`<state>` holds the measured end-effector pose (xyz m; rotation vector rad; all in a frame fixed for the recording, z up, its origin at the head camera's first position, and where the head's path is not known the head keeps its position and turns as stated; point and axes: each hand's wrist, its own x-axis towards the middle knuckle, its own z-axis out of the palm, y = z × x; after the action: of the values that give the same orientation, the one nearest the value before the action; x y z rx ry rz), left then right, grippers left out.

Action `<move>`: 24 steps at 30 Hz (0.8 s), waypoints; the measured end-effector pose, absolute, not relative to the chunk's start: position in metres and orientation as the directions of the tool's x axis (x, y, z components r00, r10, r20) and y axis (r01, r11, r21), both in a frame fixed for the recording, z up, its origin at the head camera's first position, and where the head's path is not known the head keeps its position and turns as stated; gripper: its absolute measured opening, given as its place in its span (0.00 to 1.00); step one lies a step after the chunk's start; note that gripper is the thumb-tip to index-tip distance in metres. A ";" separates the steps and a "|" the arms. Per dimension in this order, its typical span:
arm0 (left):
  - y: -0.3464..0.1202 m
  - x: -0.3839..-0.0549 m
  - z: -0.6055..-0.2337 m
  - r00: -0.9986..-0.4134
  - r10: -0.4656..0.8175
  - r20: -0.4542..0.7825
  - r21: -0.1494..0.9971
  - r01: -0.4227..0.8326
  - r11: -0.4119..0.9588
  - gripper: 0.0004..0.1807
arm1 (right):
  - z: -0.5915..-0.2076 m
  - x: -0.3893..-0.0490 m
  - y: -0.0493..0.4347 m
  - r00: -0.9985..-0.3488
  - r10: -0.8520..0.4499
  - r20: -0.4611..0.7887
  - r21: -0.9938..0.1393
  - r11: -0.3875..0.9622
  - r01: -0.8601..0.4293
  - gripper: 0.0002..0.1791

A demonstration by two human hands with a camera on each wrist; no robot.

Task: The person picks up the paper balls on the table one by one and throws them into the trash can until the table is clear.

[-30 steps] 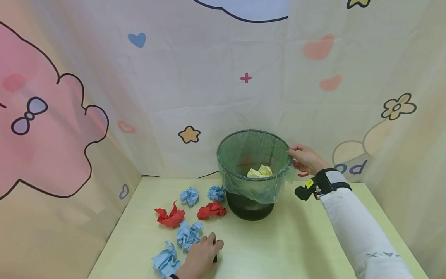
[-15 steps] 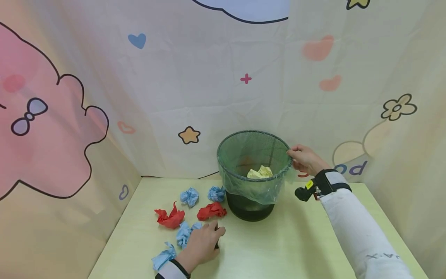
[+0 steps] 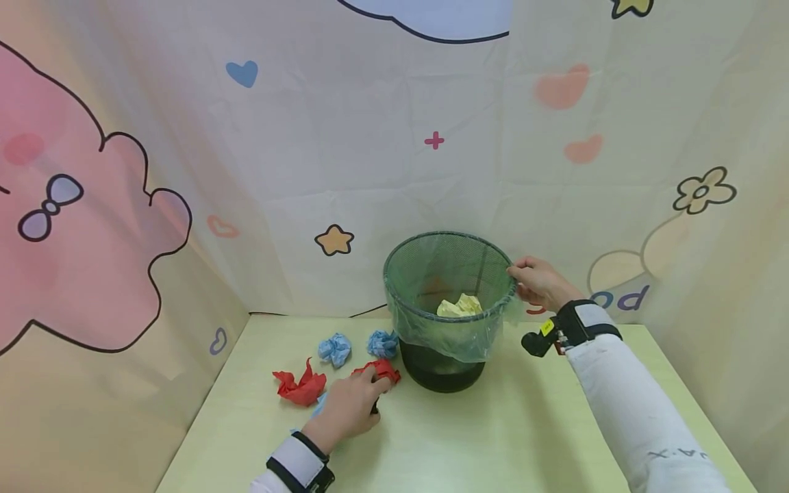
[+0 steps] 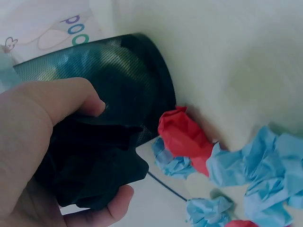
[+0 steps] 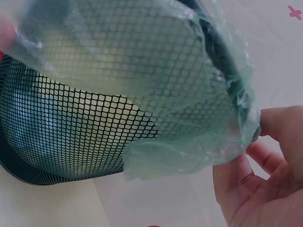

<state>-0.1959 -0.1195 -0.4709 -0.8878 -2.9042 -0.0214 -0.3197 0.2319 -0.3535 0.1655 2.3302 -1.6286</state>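
Observation:
My left hand (image 3: 350, 405) grips a crumpled black paper ball (image 4: 97, 172), mostly hidden by the fingers in the head view. It hovers over the table, overlapping a red paper ball (image 3: 386, 370) beside the bin. With fingers and thumb, my right hand (image 3: 541, 283) pinches the right side of the rim of a black mesh waste bin (image 3: 441, 378). A thin green plastic liner (image 5: 175, 158) folds over that rim. Inside the bin lies crumpled yellow paper (image 3: 460, 305).
Left of the bin lie another red paper ball (image 3: 300, 387) and several blue ones, including one blue ball (image 3: 335, 350) at the back and one blue ball (image 3: 383, 344) against the bin. A patterned curtain (image 3: 308, 157) closes off the table's back and sides.
My left hand has moved forward, away from me, with the black paper ball, now covering most of the nearer blue balls. The right hand and the bin stay where they were.

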 end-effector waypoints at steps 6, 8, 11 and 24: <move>-0.124 -0.205 -0.464 -0.823 0.557 0.114 -0.027 0.558 0.830 0.22 | -0.354 -0.320 0.232 -0.951 -0.073 -0.301 -0.901 0.347 0.259 0.09; -0.126 -0.209 -0.462 -0.816 0.564 0.129 -0.031 0.565 0.824 0.22 | -0.354 -0.320 0.231 -0.951 -0.071 -0.302 -0.901 0.348 0.260 0.09; -0.126 -0.213 -0.456 -0.805 0.572 0.157 -0.037 0.574 0.818 0.22 | -0.354 -0.319 0.231 -0.951 -0.068 -0.302 -0.900 0.349 0.261 0.10; -0.124 -0.232 -0.409 -0.775 0.590 0.224 -0.107 0.583 0.806 0.21 | -0.354 -0.319 0.230 -0.955 -0.059 -0.291 -0.901 0.352 0.253 0.09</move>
<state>-0.2324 -0.1242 -0.4095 -0.9075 -2.7460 0.0458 -0.3189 0.2303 -0.3535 0.1733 2.3448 -1.6377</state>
